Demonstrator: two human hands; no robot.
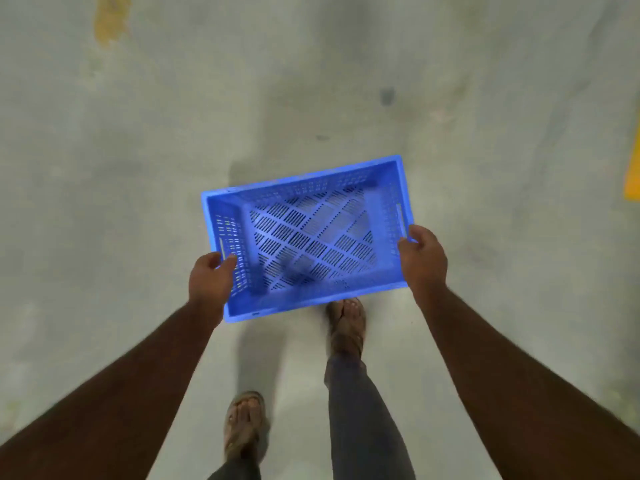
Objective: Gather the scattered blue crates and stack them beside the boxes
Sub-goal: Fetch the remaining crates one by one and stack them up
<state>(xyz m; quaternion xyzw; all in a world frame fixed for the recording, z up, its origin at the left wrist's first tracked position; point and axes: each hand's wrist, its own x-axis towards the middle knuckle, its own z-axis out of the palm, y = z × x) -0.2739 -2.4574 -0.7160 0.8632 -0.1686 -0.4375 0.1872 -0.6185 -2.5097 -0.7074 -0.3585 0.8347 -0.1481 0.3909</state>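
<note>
One blue plastic crate (pixel 308 233) with slotted walls and a perforated floor is held level above the grey floor, its open side up and nothing inside. My left hand (pixel 211 280) grips its left short end near the handle slot. On the opposite short end my right hand (pixel 422 259) grips the rim, fingers curled over the edge. No other crates or boxes are in view.
Bare grey concrete floor (pixel 138 161) spreads all around. My two feet in sandals (pixel 346 323) stand below the crate. A yellow mark (pixel 632 174) lies at the right edge and a faded yellow patch (pixel 110 19) at the top left.
</note>
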